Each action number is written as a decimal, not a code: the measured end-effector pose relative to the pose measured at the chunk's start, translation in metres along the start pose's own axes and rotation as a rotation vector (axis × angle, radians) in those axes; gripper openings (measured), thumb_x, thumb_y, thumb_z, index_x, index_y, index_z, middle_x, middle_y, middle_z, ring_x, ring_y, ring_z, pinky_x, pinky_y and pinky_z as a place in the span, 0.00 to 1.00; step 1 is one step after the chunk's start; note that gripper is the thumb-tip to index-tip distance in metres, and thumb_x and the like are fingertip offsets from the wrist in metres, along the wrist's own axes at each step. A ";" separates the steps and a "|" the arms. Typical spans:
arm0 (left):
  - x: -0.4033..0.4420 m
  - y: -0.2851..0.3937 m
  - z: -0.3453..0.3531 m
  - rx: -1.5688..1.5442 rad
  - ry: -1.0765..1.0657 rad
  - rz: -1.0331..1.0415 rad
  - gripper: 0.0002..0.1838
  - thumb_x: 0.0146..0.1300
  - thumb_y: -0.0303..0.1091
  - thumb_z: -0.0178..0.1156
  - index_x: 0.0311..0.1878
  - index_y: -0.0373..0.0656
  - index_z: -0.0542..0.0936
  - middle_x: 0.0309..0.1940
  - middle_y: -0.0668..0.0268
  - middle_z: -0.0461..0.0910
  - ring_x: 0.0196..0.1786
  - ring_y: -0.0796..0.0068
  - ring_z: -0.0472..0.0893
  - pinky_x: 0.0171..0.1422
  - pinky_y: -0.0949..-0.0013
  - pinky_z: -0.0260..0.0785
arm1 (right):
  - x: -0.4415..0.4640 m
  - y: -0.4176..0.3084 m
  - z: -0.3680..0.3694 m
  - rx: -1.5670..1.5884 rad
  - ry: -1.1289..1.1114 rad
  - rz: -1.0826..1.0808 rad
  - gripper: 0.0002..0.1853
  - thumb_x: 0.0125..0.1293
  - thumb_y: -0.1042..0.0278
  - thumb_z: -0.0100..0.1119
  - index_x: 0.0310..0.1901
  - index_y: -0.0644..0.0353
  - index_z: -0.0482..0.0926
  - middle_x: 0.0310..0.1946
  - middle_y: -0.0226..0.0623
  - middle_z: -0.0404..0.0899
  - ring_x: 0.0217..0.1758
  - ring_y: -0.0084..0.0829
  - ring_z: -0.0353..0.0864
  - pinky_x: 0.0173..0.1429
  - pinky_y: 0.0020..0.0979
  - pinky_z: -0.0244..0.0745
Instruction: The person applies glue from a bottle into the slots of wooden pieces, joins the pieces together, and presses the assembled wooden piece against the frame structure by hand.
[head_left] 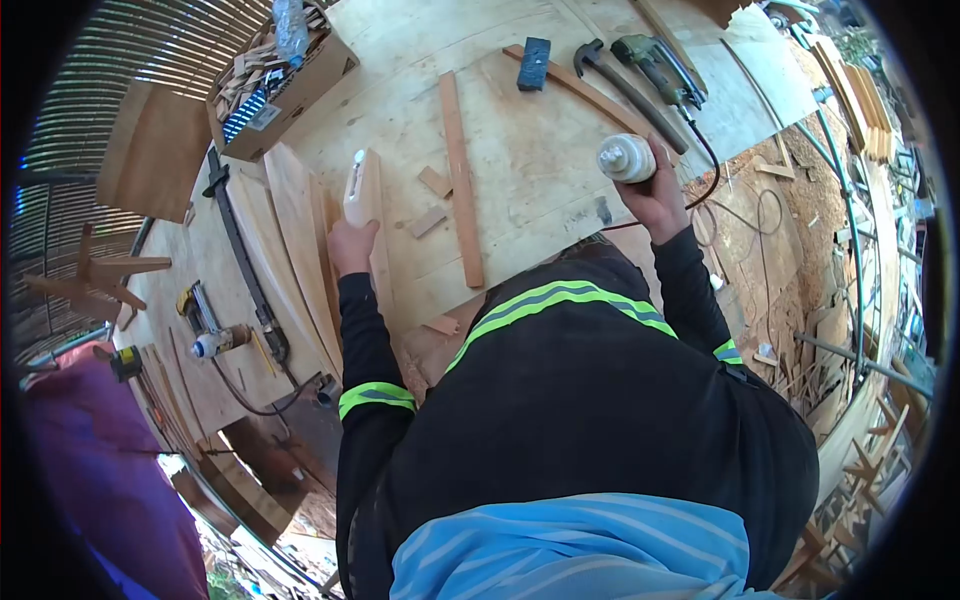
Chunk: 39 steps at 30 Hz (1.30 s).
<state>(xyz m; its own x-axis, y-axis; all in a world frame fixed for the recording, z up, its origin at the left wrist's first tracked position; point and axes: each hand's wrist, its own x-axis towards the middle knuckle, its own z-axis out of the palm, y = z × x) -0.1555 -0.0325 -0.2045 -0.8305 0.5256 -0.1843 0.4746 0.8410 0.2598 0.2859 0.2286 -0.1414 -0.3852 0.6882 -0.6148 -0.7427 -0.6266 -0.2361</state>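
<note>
My left hand [353,247] is closed around a slim white plastic bottle [356,200] with a narrow tip, held over a board [376,215] at the workbench's near left. On the right, my right hand [660,200] grips a wider white bottle [624,160], its capped top turned up toward me. Between the hands a long wooden strip [460,180] lies on the plywood tabletop [540,215]. Two small wood blocks, one tan [435,181] and one paler [429,222], rest left of the strip.
A claw hammer [630,95], a nail gun [655,65] with a hose and a dark block [534,64] lie at the back right. A cardboard box [290,95] of wood scraps sits back left. Long boards [290,240] and a bar clamp [243,250] lie at left.
</note>
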 end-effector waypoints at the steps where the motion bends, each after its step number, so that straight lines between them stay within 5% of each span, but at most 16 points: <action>1: -0.002 -0.002 -0.002 -0.062 0.008 -0.028 0.33 0.47 0.54 0.76 0.49 0.35 0.87 0.43 0.45 0.88 0.50 0.42 0.87 0.56 0.48 0.80 | -0.001 -0.006 -0.007 0.018 0.007 -0.001 0.16 0.73 0.56 0.68 0.54 0.55 0.82 0.51 0.35 0.87 0.57 0.36 0.87 0.71 0.43 0.79; 5: -0.003 -0.009 0.009 -0.124 0.072 0.016 0.41 0.46 0.52 0.78 0.58 0.32 0.82 0.46 0.46 0.88 0.51 0.42 0.87 0.58 0.49 0.79 | 0.000 -0.026 -0.017 0.063 0.017 -0.007 0.15 0.73 0.55 0.69 0.54 0.55 0.82 0.50 0.34 0.88 0.57 0.36 0.87 0.71 0.43 0.79; 11: -0.026 0.046 -0.007 -0.224 0.602 0.252 0.37 0.54 0.41 0.76 0.65 0.36 0.74 0.59 0.46 0.79 0.60 0.43 0.79 0.65 0.49 0.72 | 0.015 -0.067 -0.024 0.072 -0.053 0.094 0.17 0.74 0.52 0.67 0.56 0.54 0.84 0.54 0.34 0.88 0.61 0.35 0.86 0.72 0.42 0.78; 18: -0.019 0.181 0.003 -0.491 0.411 0.342 0.35 0.58 0.41 0.76 0.65 0.38 0.74 0.53 0.52 0.84 0.56 0.50 0.83 0.62 0.53 0.76 | 0.055 -0.105 -0.026 0.053 -0.022 0.104 0.16 0.75 0.52 0.66 0.53 0.54 0.84 0.51 0.33 0.89 0.58 0.33 0.87 0.68 0.41 0.81; 24: -0.004 0.296 0.077 -0.487 0.054 0.401 0.51 0.53 0.52 0.79 0.74 0.39 0.64 0.57 0.49 0.82 0.58 0.49 0.83 0.64 0.52 0.76 | 0.088 -0.125 -0.031 0.059 -0.002 0.218 0.15 0.77 0.51 0.63 0.52 0.52 0.84 0.48 0.29 0.89 0.54 0.30 0.88 0.64 0.37 0.83; 28: 0.009 0.362 0.105 -0.270 0.065 0.451 0.57 0.50 0.57 0.79 0.76 0.37 0.60 0.62 0.45 0.79 0.65 0.46 0.77 0.69 0.49 0.71 | 0.114 -0.129 -0.025 -0.040 -0.015 0.275 0.15 0.75 0.49 0.64 0.50 0.50 0.85 0.47 0.28 0.90 0.53 0.28 0.89 0.60 0.35 0.85; 36: 0.064 0.364 0.127 -0.399 0.020 0.391 0.53 0.54 0.41 0.73 0.79 0.36 0.56 0.52 0.46 0.82 0.56 0.43 0.82 0.61 0.49 0.76 | 0.165 -0.107 0.009 -0.118 0.013 0.378 0.12 0.76 0.50 0.63 0.48 0.48 0.83 0.44 0.23 0.88 0.50 0.26 0.88 0.58 0.34 0.85; 39: 0.082 0.317 0.096 -0.458 0.321 0.311 0.51 0.55 0.39 0.72 0.78 0.35 0.56 0.48 0.46 0.83 0.53 0.42 0.82 0.58 0.48 0.77 | 0.192 -0.112 -0.008 -0.044 -0.075 0.449 0.25 0.71 0.47 0.69 0.57 0.60 0.82 0.59 0.50 0.82 0.63 0.43 0.83 0.66 0.40 0.83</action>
<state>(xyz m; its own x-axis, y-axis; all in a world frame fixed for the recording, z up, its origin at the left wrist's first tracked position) -0.0456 0.2896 -0.2279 -0.7540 0.6115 0.2398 0.5936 0.4781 0.6473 0.2995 0.4273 -0.2392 -0.7034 0.3683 -0.6080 -0.4696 -0.8829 0.0084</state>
